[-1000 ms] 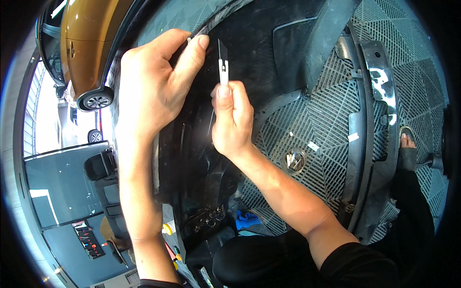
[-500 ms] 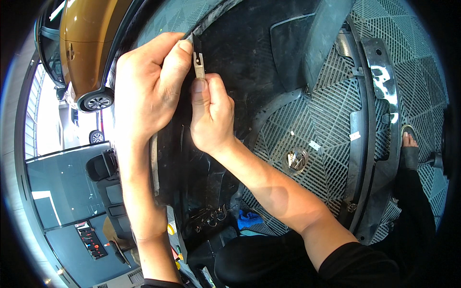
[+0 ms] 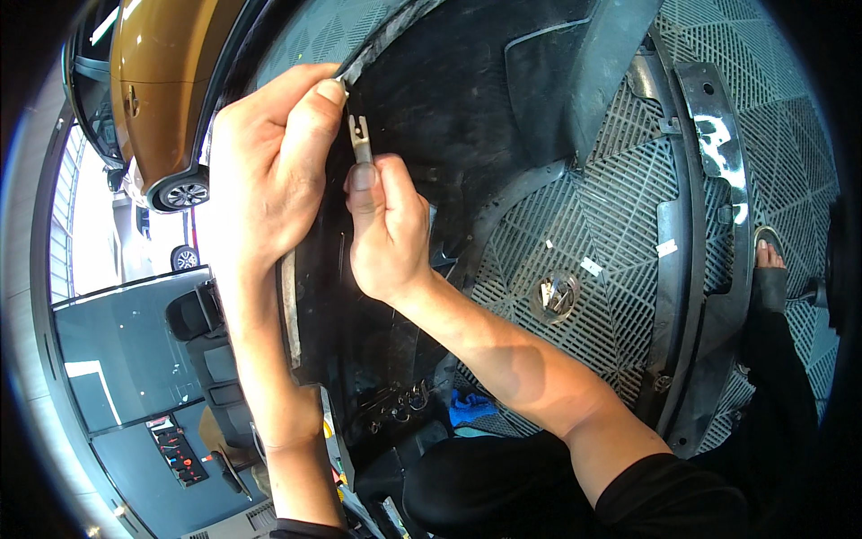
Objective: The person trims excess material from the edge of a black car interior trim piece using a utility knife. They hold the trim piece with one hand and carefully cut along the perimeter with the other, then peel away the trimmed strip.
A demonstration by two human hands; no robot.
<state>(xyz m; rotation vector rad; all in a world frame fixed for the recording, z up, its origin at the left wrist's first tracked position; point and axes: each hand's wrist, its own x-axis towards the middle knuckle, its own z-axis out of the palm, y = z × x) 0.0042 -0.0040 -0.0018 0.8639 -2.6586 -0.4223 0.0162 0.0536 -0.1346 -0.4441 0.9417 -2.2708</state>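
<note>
My left hand (image 3: 269,171) grips the upper edge of a large black plastic car panel (image 3: 431,117), fingertips pinching its rim. My right hand (image 3: 386,225) holds a small forked metal pry tool (image 3: 360,139) upright, its tip against the panel edge just beside my left fingertips. The two hands touch or nearly touch at the thumb. The lower part of the tool is hidden inside my right fist.
Grey grid floor tiles (image 3: 620,234) lie under the panel, with a small cup of metal clips (image 3: 554,296) on them. A black curved trim piece (image 3: 709,234) lies to the right. An orange car (image 3: 162,81) stands at upper left. A blue cloth (image 3: 471,406) lies near my knees.
My right hand has brought the pry tool leftward and slightly down to meet my left fingertips at the panel edge. My left hand keeps its grip on the rim.
</note>
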